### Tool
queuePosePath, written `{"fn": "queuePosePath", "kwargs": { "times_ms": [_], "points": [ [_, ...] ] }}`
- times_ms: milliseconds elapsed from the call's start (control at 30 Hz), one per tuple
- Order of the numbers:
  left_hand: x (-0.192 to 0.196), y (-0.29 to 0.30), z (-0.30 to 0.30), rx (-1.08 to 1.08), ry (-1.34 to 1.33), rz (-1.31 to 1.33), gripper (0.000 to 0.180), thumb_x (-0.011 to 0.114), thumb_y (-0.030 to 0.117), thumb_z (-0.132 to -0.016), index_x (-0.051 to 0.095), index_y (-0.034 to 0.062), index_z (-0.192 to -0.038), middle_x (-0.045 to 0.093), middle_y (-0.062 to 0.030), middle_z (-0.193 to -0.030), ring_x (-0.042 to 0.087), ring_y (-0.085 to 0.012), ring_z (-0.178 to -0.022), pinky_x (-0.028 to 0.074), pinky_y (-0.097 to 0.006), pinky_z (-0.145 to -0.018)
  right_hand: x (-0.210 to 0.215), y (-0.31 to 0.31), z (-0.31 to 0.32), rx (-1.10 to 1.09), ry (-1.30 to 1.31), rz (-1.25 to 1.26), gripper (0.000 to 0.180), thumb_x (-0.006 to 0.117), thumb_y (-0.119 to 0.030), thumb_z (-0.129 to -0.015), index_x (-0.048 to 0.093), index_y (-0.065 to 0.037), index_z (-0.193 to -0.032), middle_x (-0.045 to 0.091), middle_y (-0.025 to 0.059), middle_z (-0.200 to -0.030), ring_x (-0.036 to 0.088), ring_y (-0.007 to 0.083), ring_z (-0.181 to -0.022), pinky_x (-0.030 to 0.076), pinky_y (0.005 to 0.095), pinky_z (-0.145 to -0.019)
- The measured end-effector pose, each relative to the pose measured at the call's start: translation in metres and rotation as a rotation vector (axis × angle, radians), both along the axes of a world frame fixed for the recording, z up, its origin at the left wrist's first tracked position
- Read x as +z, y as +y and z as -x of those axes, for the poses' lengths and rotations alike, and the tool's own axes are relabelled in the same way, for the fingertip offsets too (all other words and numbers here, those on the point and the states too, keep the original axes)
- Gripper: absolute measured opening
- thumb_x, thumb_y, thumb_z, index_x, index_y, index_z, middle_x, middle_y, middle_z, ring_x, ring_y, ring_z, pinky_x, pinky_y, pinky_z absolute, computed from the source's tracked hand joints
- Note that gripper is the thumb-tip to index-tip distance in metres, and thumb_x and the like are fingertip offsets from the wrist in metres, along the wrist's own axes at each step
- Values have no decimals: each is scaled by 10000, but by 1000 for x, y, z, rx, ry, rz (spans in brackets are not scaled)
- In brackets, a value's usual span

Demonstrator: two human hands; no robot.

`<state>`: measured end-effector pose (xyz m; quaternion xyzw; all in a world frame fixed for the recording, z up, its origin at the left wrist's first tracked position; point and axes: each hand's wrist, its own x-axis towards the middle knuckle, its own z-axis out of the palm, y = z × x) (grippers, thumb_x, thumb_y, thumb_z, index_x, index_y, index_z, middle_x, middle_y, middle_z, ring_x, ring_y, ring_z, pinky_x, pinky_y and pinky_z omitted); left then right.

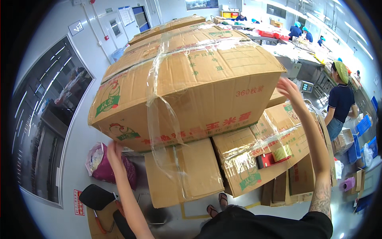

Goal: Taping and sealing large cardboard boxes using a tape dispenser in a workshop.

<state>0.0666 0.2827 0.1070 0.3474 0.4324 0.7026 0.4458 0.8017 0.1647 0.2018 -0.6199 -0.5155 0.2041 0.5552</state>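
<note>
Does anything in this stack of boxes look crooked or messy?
Yes. The big brown cardboard box on top sits tilted, overhanging the boxes below, and loose clear plastic wrap dangles down its front in wrinkled strips.

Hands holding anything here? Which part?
The top carton, wrapped in clear film. Left hand is under its lower left corner, right hand flat against its right side. Neither hand closes around anything.

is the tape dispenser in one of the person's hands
No, the red tape dispenser sits on a lower box, while the left hand and right hand are on the big top box.
</note>
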Motion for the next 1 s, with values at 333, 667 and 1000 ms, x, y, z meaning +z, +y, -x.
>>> {"fn": "queuePosePath", "kwargs": {
  "times_ms": [333,667,1000],
  "points": [
    [-80,-305,-202,-1167,912,-190,210,689,243,-1012,739,43,-974,758,-117,-945,734,-292,-863,578,-358,-784,-265,-337,148,-179,362,384,229,664,-223,-1003,584,-48,-1127,630,42,-934,636,120,-853,526,258,-720],
    [-124,-282,-290,-1140,780,169,430,502,341,-1125,664,-5,-1321,721,-270,-1209,670,-441,-1155,510,-447,-1004,-286,-254,198,-33,330,403,771,810,-151,-865,379,45,-1472,581,203,-1337,566,307,-1290,429,413,-1137],
    [-136,-286,-296,-1016,731,88,418,431,295,-1159,626,-54,-1284,715,-246,-1215,666,-414,-1195,495,-450,-1018,-277,-252,205,-134,193,524,650,815,-189,-925,374,43,-1342,613,92,-1078,635,188,-964,551,339,-866]
  ]
}}
